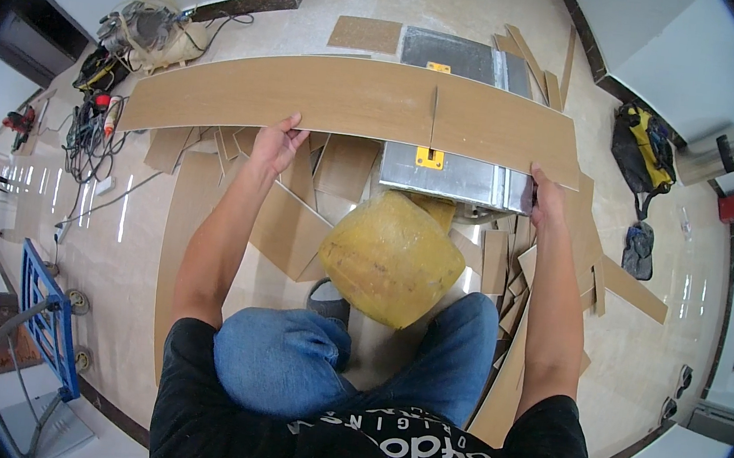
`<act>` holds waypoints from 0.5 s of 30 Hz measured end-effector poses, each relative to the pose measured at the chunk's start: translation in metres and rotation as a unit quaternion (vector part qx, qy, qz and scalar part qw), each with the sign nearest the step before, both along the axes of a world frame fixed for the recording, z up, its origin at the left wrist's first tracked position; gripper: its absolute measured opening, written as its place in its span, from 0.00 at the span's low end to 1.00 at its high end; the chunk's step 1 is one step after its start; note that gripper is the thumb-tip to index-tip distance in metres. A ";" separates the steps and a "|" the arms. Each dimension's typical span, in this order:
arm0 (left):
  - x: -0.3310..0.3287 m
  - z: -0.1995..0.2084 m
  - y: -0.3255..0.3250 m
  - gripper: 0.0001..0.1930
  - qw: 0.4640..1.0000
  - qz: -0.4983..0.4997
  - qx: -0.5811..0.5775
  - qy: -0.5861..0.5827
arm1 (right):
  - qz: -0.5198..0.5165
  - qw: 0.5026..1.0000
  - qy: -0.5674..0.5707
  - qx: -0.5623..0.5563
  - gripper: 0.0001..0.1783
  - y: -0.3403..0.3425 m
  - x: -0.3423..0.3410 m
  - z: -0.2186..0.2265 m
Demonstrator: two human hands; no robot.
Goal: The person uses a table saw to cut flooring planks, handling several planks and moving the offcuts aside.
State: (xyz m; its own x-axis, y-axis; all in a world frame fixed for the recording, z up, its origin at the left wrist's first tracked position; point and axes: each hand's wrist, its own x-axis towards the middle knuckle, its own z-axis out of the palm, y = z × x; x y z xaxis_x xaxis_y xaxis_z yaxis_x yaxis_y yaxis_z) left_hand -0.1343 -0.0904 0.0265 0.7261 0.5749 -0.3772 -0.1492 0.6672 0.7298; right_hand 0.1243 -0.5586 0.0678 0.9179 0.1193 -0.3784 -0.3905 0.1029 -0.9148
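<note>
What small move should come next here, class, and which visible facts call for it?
Probably steadying the long board level with the left hand before sliding it: its left part reaches well past the metal table, and a dark blade-like strip shows across it between that hand and the right hand, stopping short of the far edge.

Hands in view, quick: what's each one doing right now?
Left hand: holding the near edge of the long tan board.
Right hand: holding its right end.
</note>
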 end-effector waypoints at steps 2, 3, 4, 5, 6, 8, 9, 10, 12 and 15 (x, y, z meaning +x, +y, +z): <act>-0.004 -0.002 0.002 0.10 1.000 -0.001 0.002 0.002 | 0.002 1.000 0.013 0.012 0.19 0.002 -0.005 0.003; -0.004 -0.002 0.000 0.10 1.000 -0.003 0.001 0.002 | 0.001 1.000 0.013 0.011 0.19 0.001 -0.005 0.003; -0.004 -0.002 -0.002 0.09 1.000 0.000 -0.001 0.004 | -0.002 1.000 0.005 0.002 0.20 -0.001 -0.006 0.002; -0.004 -0.002 -0.004 0.07 1.000 0.003 -0.002 0.005 | -0.004 1.000 -0.003 -0.008 0.20 -0.003 -0.007 0.002; -0.005 -0.002 -0.005 0.07 1.000 0.003 -0.001 0.005 | -0.004 1.000 -0.003 -0.007 0.20 -0.004 -0.006 0.000; -0.007 -0.001 -0.005 0.08 1.000 -0.007 -0.002 -0.006 | -0.008 1.000 0.000 0.001 0.26 -0.008 -0.005 -0.004; -0.008 -0.001 -0.006 0.08 1.000 -0.007 -0.002 -0.005 | -0.008 1.000 0.001 0.001 0.26 -0.009 -0.006 -0.004; -0.009 0.000 -0.006 0.08 1.000 -0.005 -0.002 -0.001 | -0.008 1.000 0.004 0.005 0.26 -0.010 -0.006 -0.005; -0.012 0.002 -0.009 0.08 1.000 -0.004 -0.003 0.003 | -0.008 1.000 0.008 0.009 0.26 -0.011 -0.010 -0.005; -0.015 0.004 -0.013 0.09 1.000 0.000 0.006 0.006 | -0.016 1.000 0.008 0.012 0.25 -0.011 -0.015 -0.004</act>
State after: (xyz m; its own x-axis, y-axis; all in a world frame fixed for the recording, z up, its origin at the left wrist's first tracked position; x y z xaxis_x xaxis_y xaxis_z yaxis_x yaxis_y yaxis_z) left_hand -0.1498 -0.1033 0.0306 0.7215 0.5794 -0.3792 -0.1399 0.6584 0.7396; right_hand 0.1094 -0.5697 0.0635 0.9151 0.0998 -0.3907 -0.4015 0.1366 -0.9056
